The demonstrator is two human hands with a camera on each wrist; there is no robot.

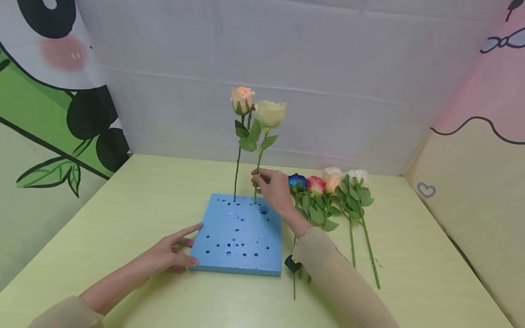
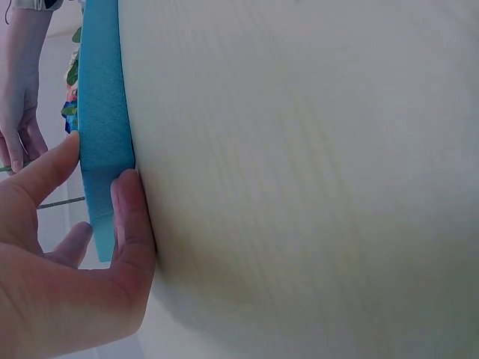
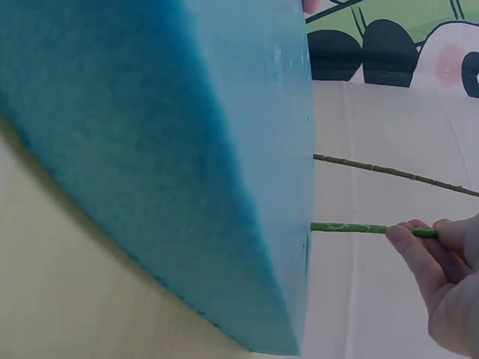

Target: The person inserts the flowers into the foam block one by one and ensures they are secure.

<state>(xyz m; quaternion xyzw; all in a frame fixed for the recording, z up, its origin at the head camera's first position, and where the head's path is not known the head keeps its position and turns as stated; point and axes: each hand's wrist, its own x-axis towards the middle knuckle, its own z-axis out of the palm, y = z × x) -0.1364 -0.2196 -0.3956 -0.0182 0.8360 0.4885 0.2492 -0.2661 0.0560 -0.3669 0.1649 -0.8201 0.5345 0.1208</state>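
Head view shows a pale yellow table (image 1: 156, 191) with, counting places round the blue block (image 1: 221, 228) near its middle, a greyish cloth wall (image 1: 287, 59) rising at twelve o'clock. At ten o'clock hangs a panel with a green and black cartoon print (image 1: 86, 114); at two, a pink and cream panel (image 1: 480, 114) with a small heart outline (image 1: 426, 190).

The block lies flat on the table, its top dotted with small holes and one wider hole (image 1: 264, 210) towards one o'clock. A peach rose (image 1: 242, 99) stands upright in it at twelve o'clock. Just beside that, at one o'clock, the green stem of a pale yellow rose (image 1: 270, 114) meets the top; how deep it goes cannot be told.

The right hand (image 1: 274, 189) pinches this stem between thumb and fingers, above the block. The left hand (image 1: 170, 253), between eight and nine o'clock, has thumb and forefinger spread, touching the block's near side.

At two o'clock lie loose roses: blue (image 1: 297, 181), red (image 1: 316, 184), peach and white. At four, a small dark piece (image 1: 293, 264) is too unclear to name.
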